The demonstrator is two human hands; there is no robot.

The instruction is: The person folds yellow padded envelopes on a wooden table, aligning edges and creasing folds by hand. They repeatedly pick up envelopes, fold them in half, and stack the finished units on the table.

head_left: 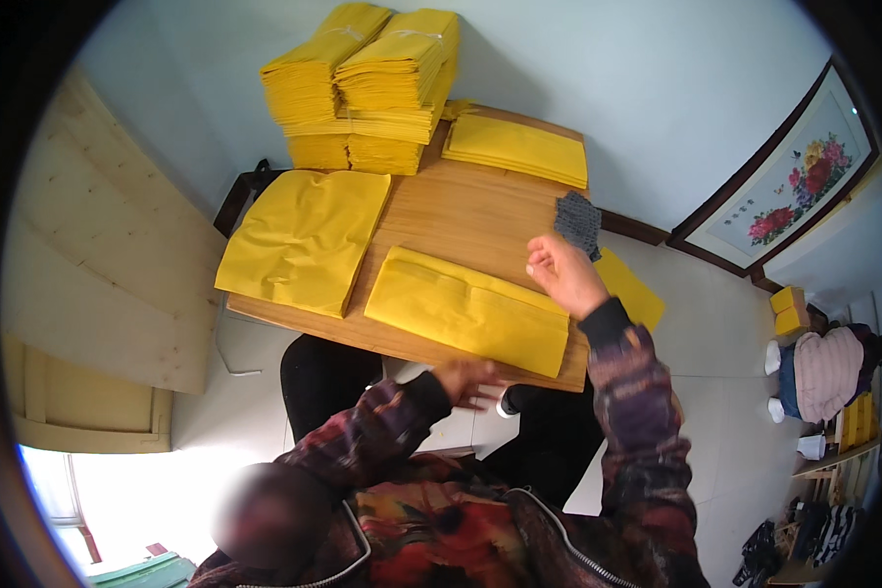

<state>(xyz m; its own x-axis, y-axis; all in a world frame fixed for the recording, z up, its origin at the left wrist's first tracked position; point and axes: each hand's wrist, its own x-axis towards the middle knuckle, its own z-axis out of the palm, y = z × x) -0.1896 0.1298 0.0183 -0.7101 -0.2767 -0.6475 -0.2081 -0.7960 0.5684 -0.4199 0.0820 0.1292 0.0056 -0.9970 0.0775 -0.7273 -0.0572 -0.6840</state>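
A long folded stack of yellow paper point(465, 309) lies at the near edge of the wooden table point(461, 211). My right hand point(562, 274) hovers over that stack's right end, fingers curled with nothing visible in them. My left hand point(470, 380) is at the table's near edge below the stack, fingers spread and holding nothing. A dark grey cloth point(579, 223) lies just beyond my right hand. Large yellow sheets point(304, 237) lie on the table's left side.
Tall bundles of yellow paper point(367, 88) and a flat yellow stack point(516, 147) fill the table's far side. Another yellow sheet point(629, 291) shows past the right edge. Wooden boards point(98, 265) lean at left, a framed flower picture point(789, 181) at right. A person in a pink coat point(828, 372) is far right.
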